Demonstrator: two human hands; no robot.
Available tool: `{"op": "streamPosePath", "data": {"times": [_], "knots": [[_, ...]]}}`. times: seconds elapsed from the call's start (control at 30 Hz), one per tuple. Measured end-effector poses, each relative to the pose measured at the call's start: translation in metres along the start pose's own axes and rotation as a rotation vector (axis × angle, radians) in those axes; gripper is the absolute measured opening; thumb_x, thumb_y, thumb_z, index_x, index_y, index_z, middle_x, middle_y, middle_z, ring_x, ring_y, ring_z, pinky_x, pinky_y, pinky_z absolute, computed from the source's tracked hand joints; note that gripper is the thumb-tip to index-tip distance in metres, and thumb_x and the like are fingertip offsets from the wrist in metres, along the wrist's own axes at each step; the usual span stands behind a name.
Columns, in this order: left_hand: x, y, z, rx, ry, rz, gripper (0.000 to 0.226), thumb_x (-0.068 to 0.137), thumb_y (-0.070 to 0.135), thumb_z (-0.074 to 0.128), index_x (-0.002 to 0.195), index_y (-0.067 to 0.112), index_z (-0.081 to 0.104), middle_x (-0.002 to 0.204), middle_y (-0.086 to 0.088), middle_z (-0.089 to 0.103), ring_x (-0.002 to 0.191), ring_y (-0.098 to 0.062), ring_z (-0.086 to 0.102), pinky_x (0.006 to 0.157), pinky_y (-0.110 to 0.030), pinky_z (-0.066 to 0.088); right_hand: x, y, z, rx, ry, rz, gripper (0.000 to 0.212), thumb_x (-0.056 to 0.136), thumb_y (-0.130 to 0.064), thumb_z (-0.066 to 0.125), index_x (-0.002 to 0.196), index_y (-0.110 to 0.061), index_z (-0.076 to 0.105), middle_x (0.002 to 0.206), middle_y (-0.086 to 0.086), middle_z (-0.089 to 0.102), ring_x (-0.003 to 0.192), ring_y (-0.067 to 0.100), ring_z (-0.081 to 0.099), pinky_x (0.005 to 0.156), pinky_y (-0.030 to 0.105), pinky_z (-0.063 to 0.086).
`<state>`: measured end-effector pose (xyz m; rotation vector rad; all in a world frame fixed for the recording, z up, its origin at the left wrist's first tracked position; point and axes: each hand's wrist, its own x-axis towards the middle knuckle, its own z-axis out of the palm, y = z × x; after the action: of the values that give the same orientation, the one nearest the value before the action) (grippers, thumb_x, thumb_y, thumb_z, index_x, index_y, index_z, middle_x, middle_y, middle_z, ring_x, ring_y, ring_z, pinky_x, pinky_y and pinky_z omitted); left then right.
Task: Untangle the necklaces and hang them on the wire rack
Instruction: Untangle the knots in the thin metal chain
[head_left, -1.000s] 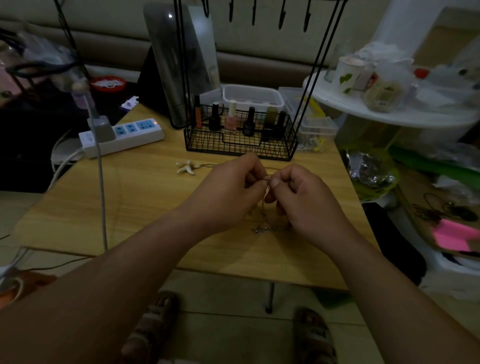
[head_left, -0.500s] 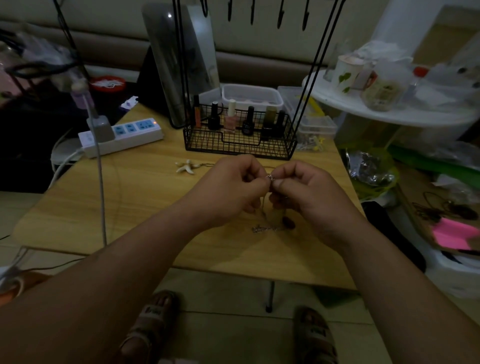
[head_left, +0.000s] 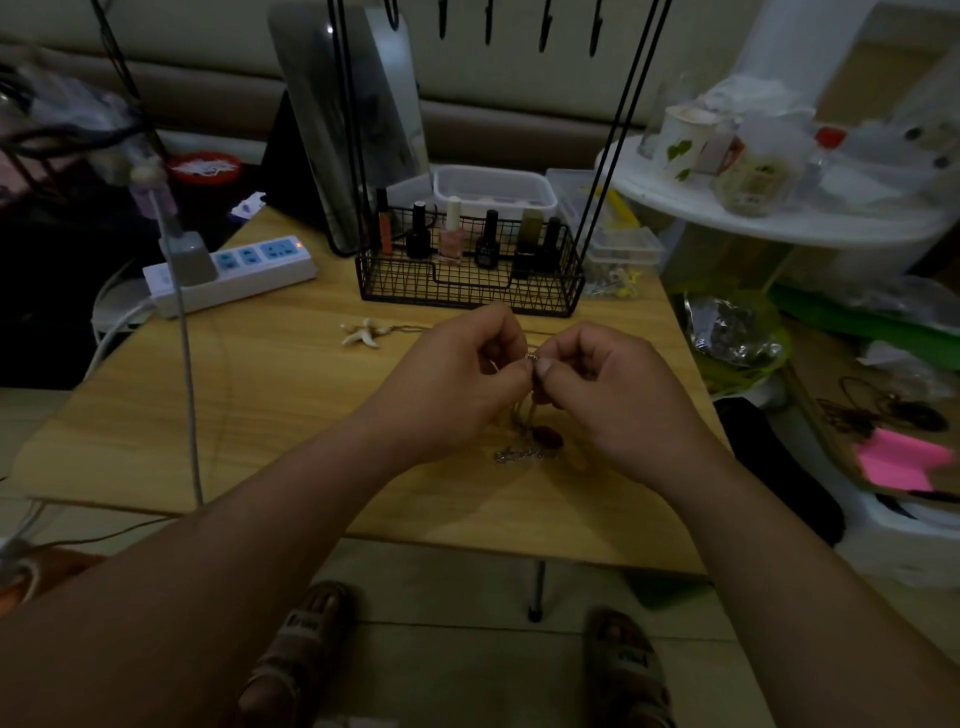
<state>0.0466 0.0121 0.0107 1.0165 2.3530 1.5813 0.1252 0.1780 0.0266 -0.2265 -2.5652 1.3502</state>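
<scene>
Left hand (head_left: 457, 387), right hand (head_left: 618, 397) pinch necklace (head_left: 532, 358) between them; pendant (head_left: 548, 436) below.

A thin necklace chain (head_left: 531, 358) is pinched between the curled fingertips of the left hand (head_left: 457, 384) and the right hand (head_left: 608, 395); the two hands are held close together above the light wooden table (head_left: 260, 415); thin strands are seen hanging from the pinch down to a dark red oval pendant (head_left: 548, 436); a small silver chain piece (head_left: 517, 456) is laid on the table just beside it; a white starfish charm (head_left: 363, 332) is laid to the left of the hands; behind them a black wire rack (head_left: 467, 280) is stood; small nail polish bottles (head_left: 451, 234) are kept in its basket; a white power strip (head_left: 234, 270) is laid far left.
</scene>
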Motion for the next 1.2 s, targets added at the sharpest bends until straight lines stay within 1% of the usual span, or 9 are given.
{"op": "streamPosePath", "data": {"times": [0.07,0.13,0.3,0.5,0.63,0.87,1.0,1.1,1.2], "knots": [[0.0,-0.001,0.002,0.03,0.019,0.011,0.01,0.097,0.021,0.071,0.091,0.023,0.063,0.079,0.004,0.065,0.069,-0.02,0.065,0.062,-0.05,0.058,0.001,0.001,-0.002,-0.011,0.0,0.007,0.004,0.095,-0.024,0.069,0.094,-0.027,0.07,0.088,-0.003,0.075,0.085,0.014,0.072,0.078,0.046,0.062],[0.001,-0.003,0.002,0.051,0.036,0.015,0.009,0.098,0.022,0.07,0.093,0.026,0.065,0.082,0.007,0.066,0.071,-0.013,0.064,0.064,-0.047,0.059,0.002,0.0,-0.005,0.026,-0.014,0.043,0.002,0.095,-0.022,0.071,0.095,-0.023,0.072,0.088,-0.001,0.077,0.083,0.012,0.073,0.075,0.04,0.063],[0.001,-0.002,0.001,0.081,0.012,0.025,0.007,0.1,0.021,0.067,0.095,0.026,0.066,0.083,0.007,0.066,0.073,-0.01,0.065,0.067,-0.041,0.06,0.001,-0.002,-0.011,0.163,-0.089,0.145,0.006,0.098,-0.018,0.069,0.098,-0.014,0.074,0.087,0.003,0.079,0.08,0.014,0.076,0.066,0.027,0.059],[0.001,-0.002,0.002,0.091,0.018,0.033,0.004,0.099,0.024,0.069,0.096,0.025,0.067,0.081,0.01,0.067,0.071,-0.007,0.065,0.066,-0.038,0.06,0.0,-0.003,-0.007,0.188,-0.033,0.151,0.007,0.098,-0.016,0.067,0.096,-0.015,0.073,0.084,0.002,0.078,0.077,0.014,0.075,0.061,0.023,0.056],[-0.001,-0.003,0.002,0.147,0.031,0.074,0.004,0.098,0.025,0.069,0.098,0.022,0.068,0.082,0.011,0.066,0.07,-0.007,0.063,0.062,-0.034,0.056,-0.001,-0.005,-0.006,0.184,-0.019,0.113,0.005,0.098,-0.015,0.067,0.098,-0.016,0.072,0.086,0.002,0.078,0.079,0.013,0.075,0.061,0.022,0.055],[0.0,-0.005,0.003,0.108,0.035,0.038,0.005,0.097,0.024,0.071,0.094,0.022,0.068,0.079,0.009,0.068,0.071,-0.008,0.064,0.065,-0.038,0.058,-0.002,-0.008,-0.002,0.167,-0.035,0.104,0.004,0.098,-0.012,0.066,0.096,-0.012,0.07,0.079,0.005,0.077,0.073,0.014,0.075,0.059,0.024,0.056],[0.001,-0.005,0.001,0.078,0.003,0.023,0.008,0.1,0.028,0.067,0.092,0.025,0.067,0.075,0.012,0.067,0.07,-0.005,0.063,0.064,-0.033,0.058,-0.001,-0.006,-0.004,0.167,-0.037,0.1,0.004,0.099,-0.014,0.066,0.097,-0.014,0.07,0.08,0.003,0.077,0.073,0.013,0.075,0.06,0.026,0.057],[0.001,-0.005,0.002,0.144,0.008,0.027,0.009,0.098,0.029,0.068,0.09,0.027,0.067,0.075,0.011,0.066,0.069,-0.005,0.061,0.062,-0.033,0.053,-0.002,-0.004,-0.004,0.079,-0.027,0.085,0.005,0.098,-0.018,0.067,0.095,-0.02,0.071,0.08,-0.001,0.077,0.073,0.008,0.074,0.061,0.025,0.057],[-0.001,-0.006,0.005,0.257,0.036,0.04,0.008,0.095,0.032,0.069,0.089,0.027,0.066,0.075,0.01,0.066,0.07,-0.007,0.062,0.062,-0.038,0.055,-0.004,0.003,0.0,-0.221,0.041,-0.025,0.005,0.096,-0.028,0.069,0.092,-0.031,0.069,0.081,-0.009,0.072,0.075,0.004,0.069,0.066,0.032,0.059]]}}
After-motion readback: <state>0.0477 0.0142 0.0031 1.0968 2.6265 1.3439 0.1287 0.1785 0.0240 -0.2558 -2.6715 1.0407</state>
